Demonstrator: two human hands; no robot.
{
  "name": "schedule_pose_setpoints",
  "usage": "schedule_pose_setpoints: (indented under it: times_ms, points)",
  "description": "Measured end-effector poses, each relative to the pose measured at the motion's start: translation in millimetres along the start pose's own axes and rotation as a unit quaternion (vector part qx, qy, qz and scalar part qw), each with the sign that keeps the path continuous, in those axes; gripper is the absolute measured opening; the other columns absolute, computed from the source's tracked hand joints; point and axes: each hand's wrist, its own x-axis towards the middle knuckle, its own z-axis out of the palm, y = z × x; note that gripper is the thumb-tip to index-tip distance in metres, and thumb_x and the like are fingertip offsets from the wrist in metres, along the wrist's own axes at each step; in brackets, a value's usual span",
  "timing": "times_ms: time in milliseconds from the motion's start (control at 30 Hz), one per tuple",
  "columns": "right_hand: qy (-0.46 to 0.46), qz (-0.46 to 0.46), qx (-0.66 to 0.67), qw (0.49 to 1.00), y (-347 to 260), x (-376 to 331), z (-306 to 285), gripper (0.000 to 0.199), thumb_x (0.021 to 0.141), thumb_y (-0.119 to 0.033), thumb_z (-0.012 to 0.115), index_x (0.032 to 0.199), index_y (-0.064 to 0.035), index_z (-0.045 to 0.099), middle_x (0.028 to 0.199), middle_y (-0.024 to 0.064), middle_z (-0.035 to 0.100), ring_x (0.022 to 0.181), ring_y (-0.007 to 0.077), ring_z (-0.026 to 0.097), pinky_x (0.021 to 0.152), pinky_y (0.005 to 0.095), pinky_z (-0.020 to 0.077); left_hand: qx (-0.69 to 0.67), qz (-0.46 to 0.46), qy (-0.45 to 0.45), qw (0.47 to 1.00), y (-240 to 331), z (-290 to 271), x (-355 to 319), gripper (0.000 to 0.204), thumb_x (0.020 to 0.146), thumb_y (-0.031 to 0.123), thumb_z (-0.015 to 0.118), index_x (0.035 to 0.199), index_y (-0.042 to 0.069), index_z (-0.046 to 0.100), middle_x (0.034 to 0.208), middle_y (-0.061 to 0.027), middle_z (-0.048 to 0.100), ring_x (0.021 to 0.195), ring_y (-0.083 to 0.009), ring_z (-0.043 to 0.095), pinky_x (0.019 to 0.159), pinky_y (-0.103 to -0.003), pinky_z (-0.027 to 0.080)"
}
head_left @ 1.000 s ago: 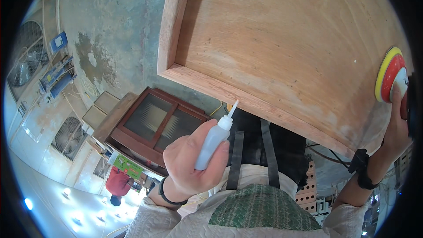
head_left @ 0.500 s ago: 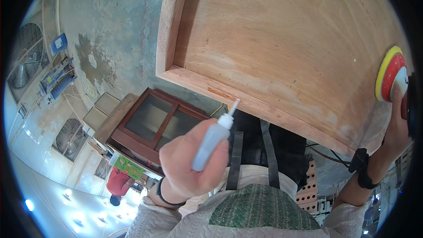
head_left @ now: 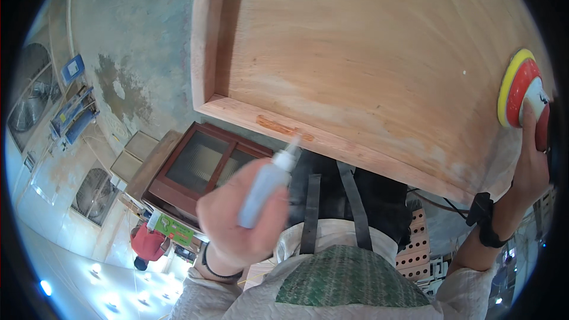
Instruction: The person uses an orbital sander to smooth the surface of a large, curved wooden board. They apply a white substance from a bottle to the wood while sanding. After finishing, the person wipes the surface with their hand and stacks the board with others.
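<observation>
My left hand (head_left: 220, 210) is closed round a small translucent squeeze bottle (head_left: 261, 194) with a thin white nozzle. The nozzle tip points at the near rail of a pale wooden panel with a raised frame (head_left: 379, 163). On that rail, by the tip, lies a wet-looking orange-brown streak (head_left: 277, 125); whether the tip touches the wood I cannot tell. At the far right my right hand (head_left: 529, 160) grips a round disc sander (head_left: 521, 90) with a yellow and red pad, standing tilted at the panel's right side. Part of the sander's body is lost in the dark rim.
A dark red-brown cabinet with glass doors (head_left: 198, 157) stands left of my left hand. A person in a red top (head_left: 148, 243) is farther off, near a green sign (head_left: 172, 228). Wall fans (head_left: 95, 195) line the left. Perforated bricks (head_left: 413, 249) are stacked behind my right side.
The orange-brown streak on the rail has grown longer and wider near the nozzle. My left hand and the bottle have shifted left in view, along with the panel. The sander stays in my right hand.
</observation>
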Motion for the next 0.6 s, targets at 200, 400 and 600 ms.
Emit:
schedule_pose_setpoints:
  times_ms: [200, 400, 600]
  points:
    - [0.013, -0.021, 0.082, 0.996, 26.6, -2.3, 6.9, 0.028, 0.099, -0.003, 0.081, 0.124, 0.0091, 0.075, 0.118, 0.0130, 0.079, 0.105, 0.0179, 0.075, 0.096, 0.0337, 0.0637, 0.002, -0.078, 0.062, 0.995, 2.8, -7.8, 3.0, 0.029, 0.090, 0.002, 0.077, 0.117, -0.007, 0.075, 0.088, -0.0126, 0.079, 0.076, -0.0123, 0.072, 0.068, -0.028, 0.057]
    - [0.022, -0.052, 0.034, 0.998, 10.3, 6.9, -1.0, 0.029, 0.095, -0.006, 0.086, 0.120, 0.0072, 0.077, 0.112, 0.0124, 0.081, 0.097, 0.0164, 0.077, 0.089, 0.0321, 0.0650, 0.030, -0.050, -0.037, 0.998, 18.4, -6.3, 10.1, 0.027, 0.090, 0.003, 0.078, 0.114, -0.007, 0.075, 0.088, -0.0126, 0.079, 0.078, -0.0110, 0.072, 0.070, -0.027, 0.056]
    - [0.033, -0.035, -0.025, 0.999, -6.0, 4.1, -6.7, 0.032, 0.093, -0.011, 0.090, 0.118, 0.0046, 0.078, 0.109, 0.0111, 0.082, 0.092, 0.0146, 0.078, 0.084, 0.0280, 0.0639, 0.024, -0.130, 0.058, 0.989, 14.6, -13.9, 10.0, 0.026, 0.092, 0.004, 0.076, 0.115, -0.007, 0.075, 0.088, -0.0091, 0.078, 0.079, -0.0110, 0.069, 0.072, -0.027, 0.055]
